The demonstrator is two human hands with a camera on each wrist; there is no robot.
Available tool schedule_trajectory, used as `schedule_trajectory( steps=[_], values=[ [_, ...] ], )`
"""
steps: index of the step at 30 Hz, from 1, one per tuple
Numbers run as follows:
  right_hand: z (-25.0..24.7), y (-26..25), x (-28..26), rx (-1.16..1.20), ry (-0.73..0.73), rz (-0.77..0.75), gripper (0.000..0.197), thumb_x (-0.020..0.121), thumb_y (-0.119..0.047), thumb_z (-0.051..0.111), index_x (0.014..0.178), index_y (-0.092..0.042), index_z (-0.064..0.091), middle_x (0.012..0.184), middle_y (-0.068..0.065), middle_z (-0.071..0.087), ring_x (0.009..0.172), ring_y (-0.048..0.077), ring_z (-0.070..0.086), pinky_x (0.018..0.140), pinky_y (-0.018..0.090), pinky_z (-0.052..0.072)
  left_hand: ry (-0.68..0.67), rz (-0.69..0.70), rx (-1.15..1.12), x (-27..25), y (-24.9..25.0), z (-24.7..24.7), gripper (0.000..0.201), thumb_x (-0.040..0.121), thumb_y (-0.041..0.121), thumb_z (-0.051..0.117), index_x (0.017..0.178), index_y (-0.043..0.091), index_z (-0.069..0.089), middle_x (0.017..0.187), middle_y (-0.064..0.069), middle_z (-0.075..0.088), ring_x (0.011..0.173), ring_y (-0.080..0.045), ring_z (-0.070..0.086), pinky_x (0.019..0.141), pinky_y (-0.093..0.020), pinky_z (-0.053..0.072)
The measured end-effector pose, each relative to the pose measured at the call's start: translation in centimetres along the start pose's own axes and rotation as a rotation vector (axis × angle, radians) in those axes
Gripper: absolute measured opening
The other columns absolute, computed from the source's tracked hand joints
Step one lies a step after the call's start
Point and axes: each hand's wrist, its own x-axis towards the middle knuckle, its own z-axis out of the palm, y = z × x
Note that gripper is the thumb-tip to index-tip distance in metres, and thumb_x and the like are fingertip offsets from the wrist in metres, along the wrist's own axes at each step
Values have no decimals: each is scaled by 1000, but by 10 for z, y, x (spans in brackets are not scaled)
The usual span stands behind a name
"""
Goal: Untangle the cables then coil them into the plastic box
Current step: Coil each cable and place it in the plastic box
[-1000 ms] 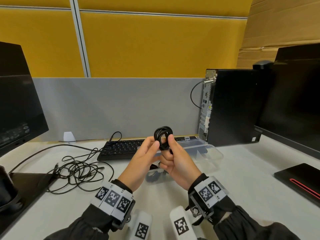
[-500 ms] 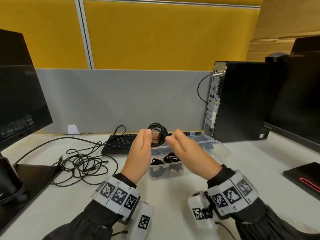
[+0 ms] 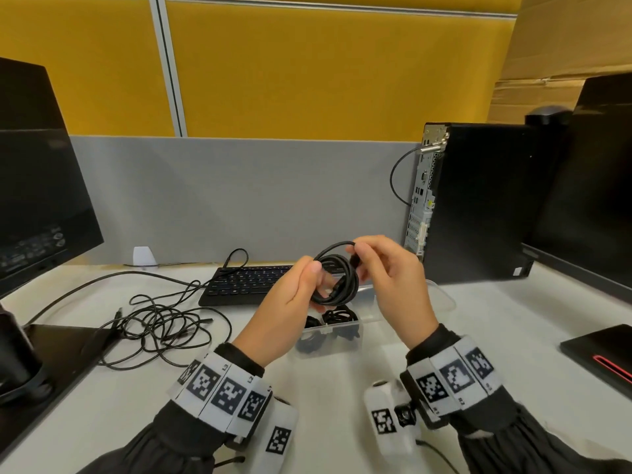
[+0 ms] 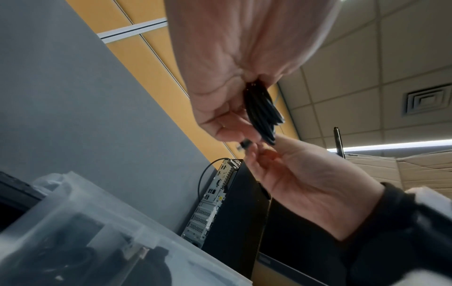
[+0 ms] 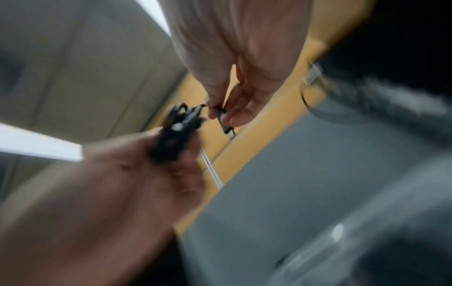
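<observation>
A black cable coil [image 3: 337, 280] hangs in the air above the clear plastic box [image 3: 441, 295]. My left hand [image 3: 301, 285] grips the coil's left side, seen edge-on as a black bundle [image 4: 263, 114] in the left wrist view. My right hand [image 3: 372, 258] pinches the cable's free end with its plug [image 5: 223, 121] at the coil's top right. Several coiled black cables [image 3: 337, 319] lie inside the box. A tangle of black cables [image 3: 160, 323] lies on the desk to the left.
A black keyboard [image 3: 246, 282] sits behind the box. A black computer tower [image 3: 478, 203] stands at the right, monitors [image 3: 37, 186] at both sides. A black pad with a red stripe [image 3: 605, 350] lies at the right edge.
The coil went from my right hand's grip into my left hand. My right hand let go, moved apart, and now pinches the free plug end at the top.
</observation>
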Motion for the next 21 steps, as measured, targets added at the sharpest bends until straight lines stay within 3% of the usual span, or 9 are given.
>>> schedule_trajectory(
  steps=[2,4,6,9,12,14,17,21],
  values=[
    [7,-7,-5,298,-70,233,19,96,-13,49,91,-8,67,83,8,67,75,15,65,72,26,54,15,-11,-1,0,0,1,32,101,27,27,76,18,46,85,0,50,73,-6,53,71,-33,52],
    [9,-13,-8,497,-139,388,21,97,-13,46,93,-6,66,82,6,68,76,13,64,70,24,53,39,-30,7,1,-1,1,33,101,29,28,76,15,44,86,-8,44,71,-10,52,74,-41,51],
    [9,-15,-8,601,-181,478,23,97,-14,45,97,-3,65,82,6,68,77,12,64,68,20,52,35,-61,11,0,-1,0,34,101,32,27,77,14,43,83,-8,47,67,-11,55,75,-45,49],
    [8,-17,-7,683,-201,568,19,96,-12,47,103,-4,62,83,10,67,74,16,64,67,23,52,16,-89,42,0,0,-1,33,101,29,26,78,13,43,76,-3,48,61,-14,52,72,-45,47],
    [6,-22,-7,623,-229,536,11,96,-10,47,102,-14,55,74,5,69,67,15,64,62,23,50,44,-111,109,1,-1,0,34,101,29,24,76,14,41,69,-1,44,55,-10,44,63,-28,43],
    [3,-30,-8,556,-308,443,9,94,-19,52,102,-15,53,75,1,70,71,12,65,65,21,51,71,-105,167,2,-2,-2,34,101,28,23,76,13,41,63,1,42,53,-8,40,57,-16,37],
    [1,-33,-10,352,-459,291,30,79,-24,71,104,-20,56,93,3,71,88,13,66,82,26,53,96,-86,217,3,-3,-6,36,101,28,23,74,14,41,60,2,42,56,-11,39,56,-19,34],
    [8,-27,-13,326,-342,244,14,81,-7,71,89,-16,63,88,0,68,86,12,65,81,26,51,61,-65,250,2,-6,-2,37,100,30,23,80,10,46,61,3,41,55,-10,38,57,-24,32]
  ],
)
